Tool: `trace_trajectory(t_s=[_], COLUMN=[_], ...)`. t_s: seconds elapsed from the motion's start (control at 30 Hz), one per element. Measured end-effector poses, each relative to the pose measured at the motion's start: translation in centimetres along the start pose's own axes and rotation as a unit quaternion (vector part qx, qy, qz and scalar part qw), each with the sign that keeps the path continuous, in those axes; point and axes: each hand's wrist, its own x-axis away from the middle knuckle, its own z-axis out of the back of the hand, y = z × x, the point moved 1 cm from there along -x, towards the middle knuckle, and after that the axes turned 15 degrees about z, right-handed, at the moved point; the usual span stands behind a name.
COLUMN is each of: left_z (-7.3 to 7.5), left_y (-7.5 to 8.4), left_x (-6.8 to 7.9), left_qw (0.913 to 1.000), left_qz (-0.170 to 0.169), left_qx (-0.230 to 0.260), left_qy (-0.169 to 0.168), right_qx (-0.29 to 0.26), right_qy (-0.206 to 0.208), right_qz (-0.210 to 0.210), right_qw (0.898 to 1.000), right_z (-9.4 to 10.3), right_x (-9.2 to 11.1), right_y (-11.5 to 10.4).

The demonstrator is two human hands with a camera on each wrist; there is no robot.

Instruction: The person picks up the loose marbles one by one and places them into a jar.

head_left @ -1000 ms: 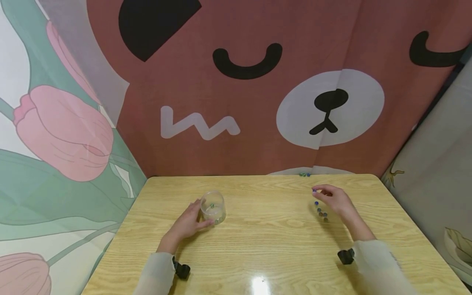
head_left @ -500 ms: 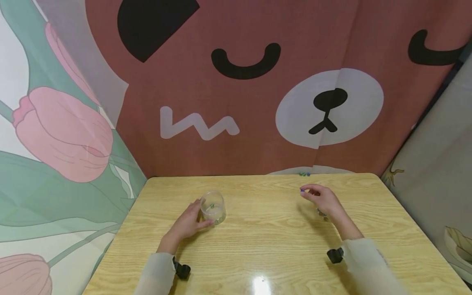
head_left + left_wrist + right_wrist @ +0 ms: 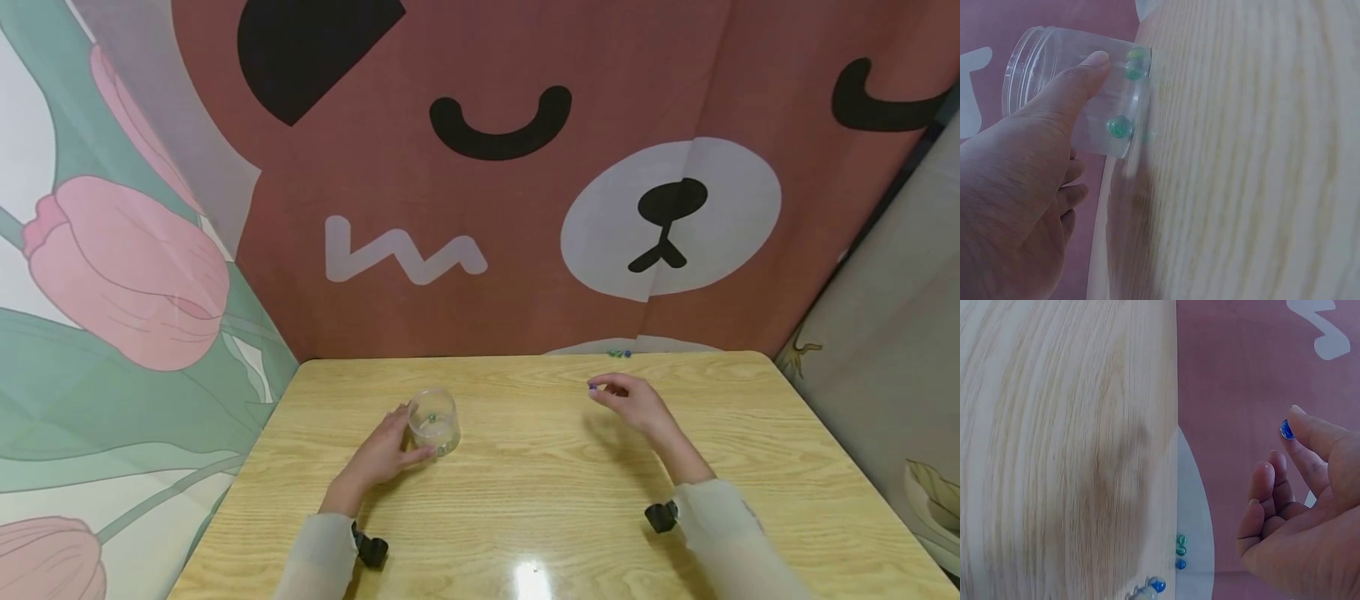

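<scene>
A clear plastic jar point(image 3: 446, 412) stands upright on the table, and my left hand point(image 3: 378, 452) grips its side. The left wrist view shows my thumb along the jar's wall and green marbles point(image 3: 1120, 127) at its bottom. To the right, my right hand point(image 3: 636, 407) is raised over the table, pinching a blue marble point(image 3: 1286, 429) between thumb and forefinger. Its other fingers are loosely curled. More marbles point(image 3: 1157, 584) show at the bottom edge of the right wrist view; in the head view my right hand and forearm hide them.
A short row of green and blue marbles point(image 3: 618, 354) lies at the back edge of the wooden table point(image 3: 525, 483). Behind the table hangs a cloth point(image 3: 510, 308) with a bear print. Printed cloths point(image 3: 127, 275) also flank both sides.
My right hand has moved left across the table with the blue marble, away from the line of marbles on the right and closer to the jar. The left hand and jar have stayed put.
</scene>
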Motion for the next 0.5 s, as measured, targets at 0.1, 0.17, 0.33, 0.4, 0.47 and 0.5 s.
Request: trace_trajectory(t_s=[0.1, 0.17, 0.33, 0.4, 0.47, 0.5], left_z=[0.0, 0.0, 0.0, 0.0, 0.0, 0.0], left_y=[0.0, 0.0, 0.1, 0.1, 0.1, 0.1], left_x=[0.0, 0.0, 0.1, 0.1, 0.0, 0.0], left_qw=[1.0, 1.0, 1.0, 1.0, 1.0, 1.0], left_qz=[0.0, 0.003, 0.005, 0.003, 0.003, 0.003], left_qx=[0.002, 0.003, 0.004, 0.004, 0.005, 0.004], left_qy=[0.0, -0.001, -0.001, -0.001, 0.0, 0.001], right_qx=[-0.003, -0.002, -0.009, -0.013, -0.016, -0.018], right_qy=[-0.001, -0.003, -0.005, -0.005, -0.005, -0.005], right_qz=[-0.004, 0.001, 0.008, 0.005, 0.006, 0.005], right_qw=[1.0, 1.0, 1.0, 1.0, 1.0, 1.0], right_z=[-0.4, -0.7, -1.4, -1.6, -1.8, -1.9], right_x=[-0.2, -0.4, -0.8, -0.9, -1.0, -1.0], right_y=[-0.2, -0.4, -0.6, -0.8, -1.0, -1.1])
